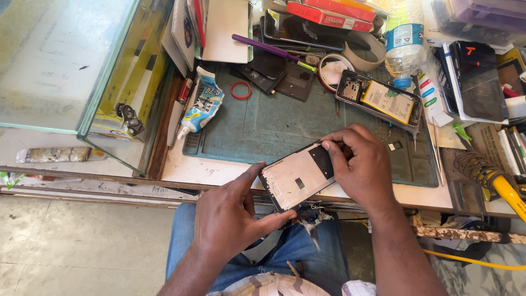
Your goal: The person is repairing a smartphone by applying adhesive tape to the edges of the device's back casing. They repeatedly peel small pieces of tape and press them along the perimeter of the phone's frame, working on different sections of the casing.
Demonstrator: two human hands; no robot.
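- Phone frame [298, 176]: a black-edged panel with a pale inner face, held tilted over the near edge of the workbench [219, 171], between the two hands.
- Left hand [227, 219]: clamped on the frame's near corner, thumb along its left edge, fingers under its lower edge.
- Right hand [359, 161]: resting over the frame's far end, fingertips pressed on its upper corner.
- Green work mat [263, 126]: lies just beyond the frame.
- Glue tube [203, 104]: white and blue, lying at the mat's left edge, nozzle towards the person.
- Opened phone [381, 98]: on the mat's far right, showing a yellow-labelled battery.
- Water bottle [404, 38]: clear, with a blue and white label band, behind the opened phone.
- Red flat box [329, 15]: at the top, above a stack of phones.
- Yellow box [129, 82]: behind the glass pane [55, 60] on the left.
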